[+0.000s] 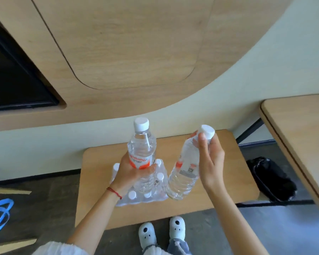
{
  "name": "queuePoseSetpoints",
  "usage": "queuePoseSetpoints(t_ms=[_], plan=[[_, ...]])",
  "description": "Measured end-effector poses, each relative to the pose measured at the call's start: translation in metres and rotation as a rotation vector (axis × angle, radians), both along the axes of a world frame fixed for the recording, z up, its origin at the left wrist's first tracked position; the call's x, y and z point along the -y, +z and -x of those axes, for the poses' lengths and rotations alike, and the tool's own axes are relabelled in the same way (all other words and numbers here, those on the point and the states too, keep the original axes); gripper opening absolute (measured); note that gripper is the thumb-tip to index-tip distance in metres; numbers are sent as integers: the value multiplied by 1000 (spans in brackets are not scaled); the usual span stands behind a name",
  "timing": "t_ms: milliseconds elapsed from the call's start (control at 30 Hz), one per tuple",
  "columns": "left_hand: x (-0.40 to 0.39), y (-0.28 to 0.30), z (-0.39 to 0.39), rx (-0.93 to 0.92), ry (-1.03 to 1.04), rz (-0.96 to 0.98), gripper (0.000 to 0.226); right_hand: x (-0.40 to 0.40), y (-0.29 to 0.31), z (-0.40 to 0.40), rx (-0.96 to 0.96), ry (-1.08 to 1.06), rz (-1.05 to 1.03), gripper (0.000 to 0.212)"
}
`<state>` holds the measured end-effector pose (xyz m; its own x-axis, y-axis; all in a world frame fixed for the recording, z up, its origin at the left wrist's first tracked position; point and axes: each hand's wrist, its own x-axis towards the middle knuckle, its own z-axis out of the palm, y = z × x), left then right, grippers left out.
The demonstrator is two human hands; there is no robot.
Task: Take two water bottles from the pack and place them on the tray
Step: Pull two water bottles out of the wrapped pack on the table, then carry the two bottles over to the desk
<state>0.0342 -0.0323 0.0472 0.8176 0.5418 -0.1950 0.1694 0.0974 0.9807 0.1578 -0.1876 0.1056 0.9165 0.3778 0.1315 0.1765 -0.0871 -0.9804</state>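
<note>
- Left hand (134,171) is wrapping an upright bottle (142,150) at its label, above the pack (158,195) on the counter (228,172)
- Right hand (211,159) is pinching a tilted bottle (185,170) below its cap
- Full, smooth, probably heavy: mid-body grip safer; tray unseen

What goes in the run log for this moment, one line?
left hand: holds left bottle upright | right hand: holds right bottle near cap, tilted | pack: on bench | tray: not visible

sleeve (59,250): white, crinkled | wrist cord (114,192): red | slippers (161,230): white, maybe animal faces
</note>
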Motion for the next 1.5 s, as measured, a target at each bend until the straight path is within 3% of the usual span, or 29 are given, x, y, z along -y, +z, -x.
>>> queuePoseSetpoints(t_ms=[300,833,1033,1233,1500], plan=[[115,20,-79,11,-309,-43,47,136,23,-35,123,-295,-8,20],[430,42,-225,-13,-585,-148,43,469,39,-105,120,-706,-11,36],[522,40,-309,25,-793,-246,43,563,32,-161,136,-874,4,12],[613,31,-417,85,-883,-314,42,649,24,-238,157,-997,43,12],[736,29,-534,69,-962,-295,43,763,31,-331,137,-1129,39,30]])
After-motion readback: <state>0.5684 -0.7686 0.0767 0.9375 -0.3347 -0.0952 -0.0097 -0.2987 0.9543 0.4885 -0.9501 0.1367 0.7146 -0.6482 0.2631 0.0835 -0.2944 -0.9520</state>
